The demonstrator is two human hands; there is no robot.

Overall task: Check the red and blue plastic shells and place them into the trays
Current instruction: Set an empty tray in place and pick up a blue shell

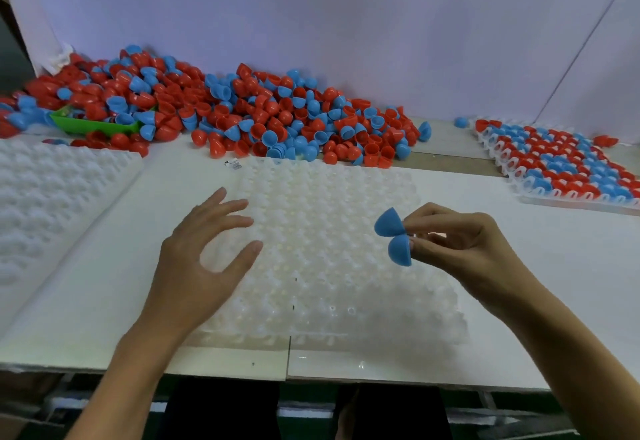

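- A person's right hand [460, 245] is pinching 2 smooth blue plastic half-shells [394, 237] between thumb and fingertips, holding them above the right part of an empty tray; the domes are facing left, one just above the other and touching.
- The left hand [207, 249] is hovering over the tray's left edge, fingers spread and relaxed, gripping nothing.
- The empty tray [332, 266] is lying in the middle of the white table [554, 283]; it is thin, translucent white moulded plastic, covered in rows of rounded bumps and pockets.
- A second bumpy white tray [52, 197] is lying at the left.
- A filled tray [561, 165] is sitting at the far right, its pockets packed with glossy red and blue shells.
- A big loose heap of red and blue shells [242, 117], domed and cup-shaped, is sprawling along the back of the table against a pale wall.
- A green plastic bin [90, 124] is lying half buried in the heap's left side.
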